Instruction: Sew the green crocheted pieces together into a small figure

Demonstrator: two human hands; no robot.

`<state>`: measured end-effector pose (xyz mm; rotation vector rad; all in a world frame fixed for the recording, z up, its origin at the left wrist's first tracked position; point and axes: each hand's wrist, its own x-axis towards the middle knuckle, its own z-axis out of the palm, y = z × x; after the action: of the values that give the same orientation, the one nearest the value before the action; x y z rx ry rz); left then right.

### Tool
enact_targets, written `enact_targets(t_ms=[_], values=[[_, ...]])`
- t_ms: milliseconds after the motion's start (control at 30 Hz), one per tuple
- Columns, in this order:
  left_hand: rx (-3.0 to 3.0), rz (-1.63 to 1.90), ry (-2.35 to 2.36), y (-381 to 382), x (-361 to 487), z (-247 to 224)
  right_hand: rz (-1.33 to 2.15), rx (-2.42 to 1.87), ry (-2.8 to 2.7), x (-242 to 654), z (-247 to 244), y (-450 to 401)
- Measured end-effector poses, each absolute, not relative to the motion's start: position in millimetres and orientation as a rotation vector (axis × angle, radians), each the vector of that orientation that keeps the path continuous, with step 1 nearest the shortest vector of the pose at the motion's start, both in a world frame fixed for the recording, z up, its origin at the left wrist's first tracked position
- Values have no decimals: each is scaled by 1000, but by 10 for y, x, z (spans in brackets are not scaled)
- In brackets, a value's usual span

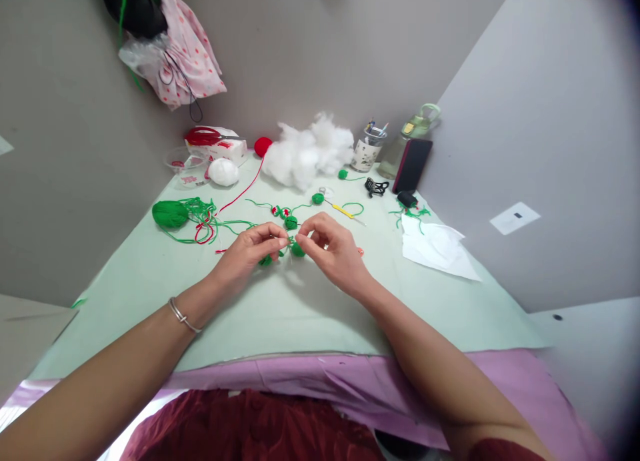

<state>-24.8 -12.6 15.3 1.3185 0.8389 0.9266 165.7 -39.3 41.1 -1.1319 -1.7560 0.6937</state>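
Green yarn (292,241) is held between the left grip (253,246) and right grip (331,246), fingertips of both pinched on it, above the desk (320,324), with white stuffing (306,153) set beyond.

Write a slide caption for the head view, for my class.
Both hands nearly meet among small green yarn pieces, with fluffy white stuffing farther back on the pale tabletop.

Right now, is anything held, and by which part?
Green yarn, apparently pinched by the left hand and right hand; which part is too small to tell.
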Motion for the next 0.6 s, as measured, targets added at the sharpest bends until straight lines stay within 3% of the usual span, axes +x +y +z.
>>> enact_targets(t_ms=[167, 400, 600], values=[[1315, 951, 845, -128, -237, 150, 776, -1168, -1826, 1637, 317, -371], [1317, 995, 874, -126, -230, 144, 1273, -1106, -1588, 1615, 274, -299], [1327, 987, 883, -117, -253, 159, 1420, -1004, -1516, 1641, 312, -296]])
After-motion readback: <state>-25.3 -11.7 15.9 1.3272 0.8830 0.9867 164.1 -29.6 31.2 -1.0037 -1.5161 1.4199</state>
